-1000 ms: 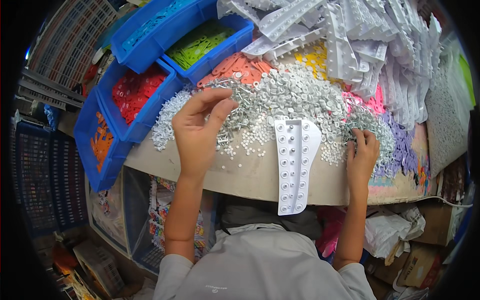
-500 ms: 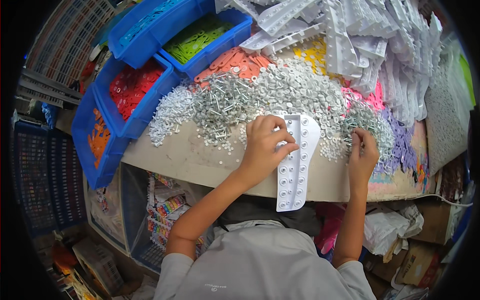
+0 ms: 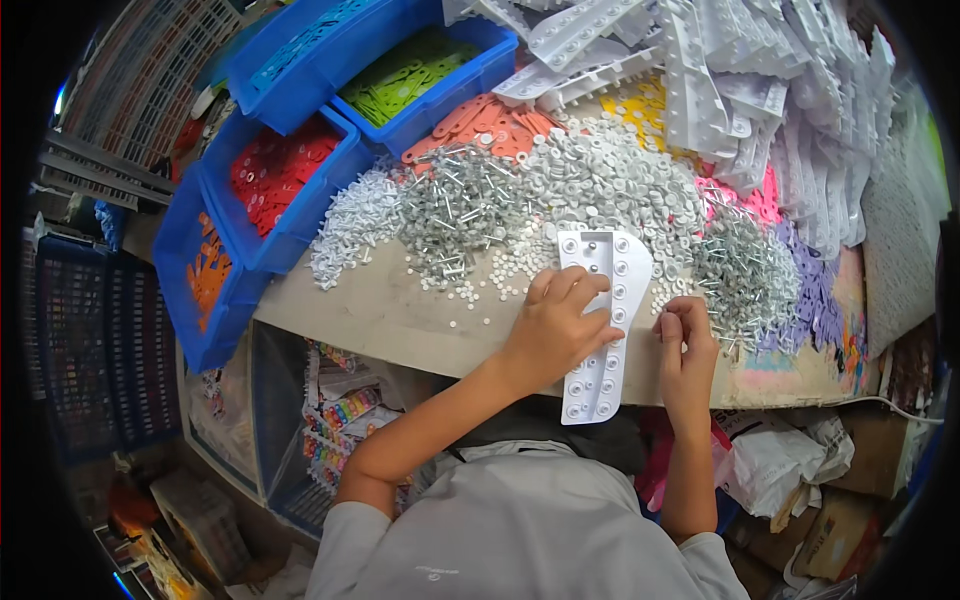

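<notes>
A long white plastic piece (image 3: 578, 400), with rows of round sockets along both sides of a channel, lies on the table and juts past its front edge. My left hand (image 3: 558, 335) reaches over its left side, fingers curled on the channel and thumb on the right row of sockets. To the right of the piece, my right hand (image 3: 688, 360) hovers with thumb and fingers drawn together; anything between them is too small to make out. Beyond that hand lies a heap of metal screws (image 3: 742, 262), and white washers (image 3: 610, 175) are piled behind the piece.
Blue bins (image 3: 300, 235) of red, orange, green and blue flat parts stand at the left. More screws (image 3: 460, 205) and small white parts (image 3: 350, 220) lie nearby. White plastic pieces (image 3: 690, 90) are stacked high at the back right. Purple parts (image 3: 808, 290) lie at the right.
My left hand has slid nearer to me along the white plastic piece. My right hand has left the screw heap and come left and toward me, closer to the piece.
</notes>
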Demonstrator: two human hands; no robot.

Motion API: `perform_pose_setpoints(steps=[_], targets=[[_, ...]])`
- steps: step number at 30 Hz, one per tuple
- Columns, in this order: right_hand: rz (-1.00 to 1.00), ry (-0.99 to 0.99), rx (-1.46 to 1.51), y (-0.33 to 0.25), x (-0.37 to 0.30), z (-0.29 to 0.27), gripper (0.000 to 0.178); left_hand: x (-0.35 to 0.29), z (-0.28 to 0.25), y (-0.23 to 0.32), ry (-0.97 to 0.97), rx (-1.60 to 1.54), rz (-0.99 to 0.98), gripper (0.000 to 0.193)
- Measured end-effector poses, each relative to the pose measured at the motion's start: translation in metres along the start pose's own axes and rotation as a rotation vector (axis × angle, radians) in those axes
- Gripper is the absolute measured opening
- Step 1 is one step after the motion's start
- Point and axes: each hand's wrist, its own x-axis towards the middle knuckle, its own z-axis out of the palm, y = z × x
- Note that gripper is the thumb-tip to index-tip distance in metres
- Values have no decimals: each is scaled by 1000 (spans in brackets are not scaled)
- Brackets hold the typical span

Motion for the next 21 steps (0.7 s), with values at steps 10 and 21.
perform_pose_setpoints(steps=[10, 21], targets=[[-243, 20, -27, 7, -6, 11, 12, 2, -60, -74, 120, 392, -169, 14], [-227, -78, 0, -3, -17, 32, 29, -7, -54, -81, 202, 394, -196, 10]])
